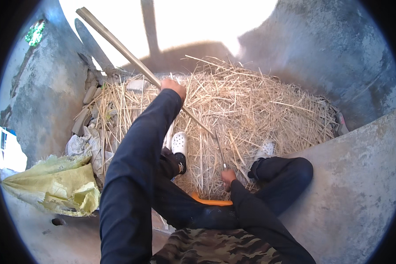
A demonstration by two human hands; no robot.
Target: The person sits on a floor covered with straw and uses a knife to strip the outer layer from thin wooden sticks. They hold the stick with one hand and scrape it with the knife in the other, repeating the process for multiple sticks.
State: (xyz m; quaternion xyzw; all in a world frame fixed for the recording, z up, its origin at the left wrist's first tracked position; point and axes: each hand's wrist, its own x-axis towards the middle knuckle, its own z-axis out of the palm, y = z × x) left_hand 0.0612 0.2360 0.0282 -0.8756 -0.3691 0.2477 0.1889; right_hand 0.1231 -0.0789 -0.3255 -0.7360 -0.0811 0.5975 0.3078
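My left hand (174, 89) is closed round a long pale pole (119, 46), which looks like a bamboo or wooden strip. It slants from the upper left down toward the middle, over a bed of straw-like strips. Low in front of my body, my right hand (228, 177) grips a knife (221, 152) with a narrow, dark blade pointing away from me. Near the blade's tip, the thin lower end of the pole meets or crosses it; whether they touch I cannot tell. The knife's handle is mostly hidden in my fist.
Dry straw-like strips (251, 99) cover the ground, with my white clogs (179, 143) among them. A torn yellow sack (59, 185) lies at the left beside bricks (90, 94). An orange seat edge (212, 202) shows beneath me. Grey concrete walls (339, 57) curve around.
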